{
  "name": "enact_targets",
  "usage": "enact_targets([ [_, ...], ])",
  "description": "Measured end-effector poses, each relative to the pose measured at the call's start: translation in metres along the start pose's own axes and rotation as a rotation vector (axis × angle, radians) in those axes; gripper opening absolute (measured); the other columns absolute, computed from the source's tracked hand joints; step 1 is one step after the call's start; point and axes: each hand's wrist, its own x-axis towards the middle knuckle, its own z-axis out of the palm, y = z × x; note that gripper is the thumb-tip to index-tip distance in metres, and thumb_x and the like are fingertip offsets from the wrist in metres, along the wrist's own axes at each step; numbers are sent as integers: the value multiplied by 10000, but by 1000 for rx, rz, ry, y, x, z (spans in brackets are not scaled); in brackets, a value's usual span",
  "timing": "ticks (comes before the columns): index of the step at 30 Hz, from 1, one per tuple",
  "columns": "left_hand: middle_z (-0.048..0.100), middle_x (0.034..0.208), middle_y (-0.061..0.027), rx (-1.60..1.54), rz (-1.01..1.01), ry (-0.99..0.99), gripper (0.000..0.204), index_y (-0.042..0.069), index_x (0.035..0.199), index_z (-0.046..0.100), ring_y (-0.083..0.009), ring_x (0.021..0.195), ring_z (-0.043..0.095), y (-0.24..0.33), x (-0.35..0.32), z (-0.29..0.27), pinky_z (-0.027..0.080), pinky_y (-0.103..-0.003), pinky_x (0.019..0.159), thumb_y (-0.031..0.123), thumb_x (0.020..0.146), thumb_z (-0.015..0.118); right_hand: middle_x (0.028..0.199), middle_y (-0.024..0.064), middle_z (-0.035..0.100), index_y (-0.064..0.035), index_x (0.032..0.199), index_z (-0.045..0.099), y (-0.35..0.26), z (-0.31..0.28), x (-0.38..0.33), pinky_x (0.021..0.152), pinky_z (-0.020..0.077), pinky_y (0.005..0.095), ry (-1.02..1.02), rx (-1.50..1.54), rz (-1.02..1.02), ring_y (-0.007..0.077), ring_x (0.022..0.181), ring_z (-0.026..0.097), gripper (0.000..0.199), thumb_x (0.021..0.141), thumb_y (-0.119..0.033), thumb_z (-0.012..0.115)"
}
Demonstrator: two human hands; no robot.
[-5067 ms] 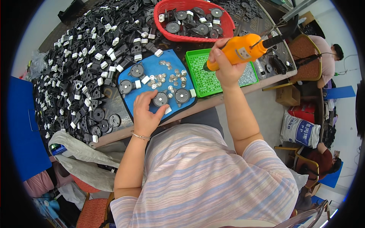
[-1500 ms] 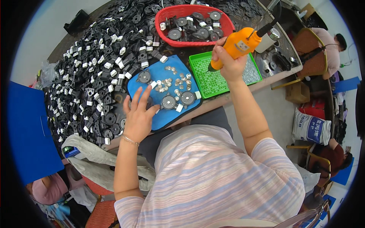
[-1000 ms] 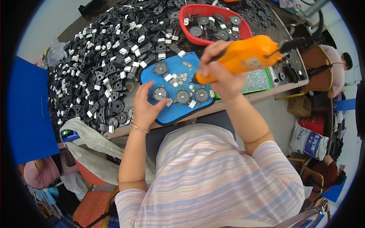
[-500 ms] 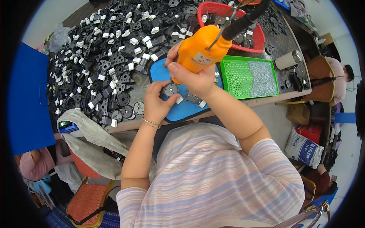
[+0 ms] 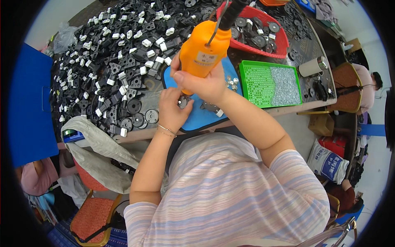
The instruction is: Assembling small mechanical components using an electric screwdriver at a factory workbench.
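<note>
Black round wheel part (image 5: pixel 182 102) is seen in the head view on the blue mat (image 5: pixel 201 120) on the bench (image 5: pixel 154 86), steadied between the thumb and fingers of the left hand (image 5: pixel 174 109), whose grip is closed about its edge. An orange electric screwdriver (image 5: pixel 205 47) is clasped by its body in the right hand (image 5: pixel 206 85), nose pointed down at the wheel part. From its look, the part is judged light, stiff and hardly fragile, its smooth face perhaps a little slippery; it is best taken by the rim, with its middle left free. The tool is judged heavier and best held round its thick body. The bit is hidden, so whether the part is touched by it cannot be told. Much of the part is covered by fingers and tool. A second wheel part (image 5: pixel 209 107) is partly hidden by the right hand, and the screwdriver's cable is cut off at the top edge.
</note>
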Motion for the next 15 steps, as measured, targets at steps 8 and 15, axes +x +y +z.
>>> enact_targets([
  [8,551,821,-97,70,34,14,319,40,881,584,-286,804,500,-5,-6,3,419,-367,720,90,607,740,877,124,539,-6,980,500,-32,-19,-6,592,479,262,-13,31,-249,154,648,564,261,759,-54,631],
  [15,510,1192,-138,-54,-9,-140,678,60,1225,489,-311,1101,475,4,-14,-25,389,-382,951,99,600,749,890,121,549,-13,985,502,-74,-102,-55,608,454,297,409,-282,-426,168,650,545,207,797,-29,587],
])
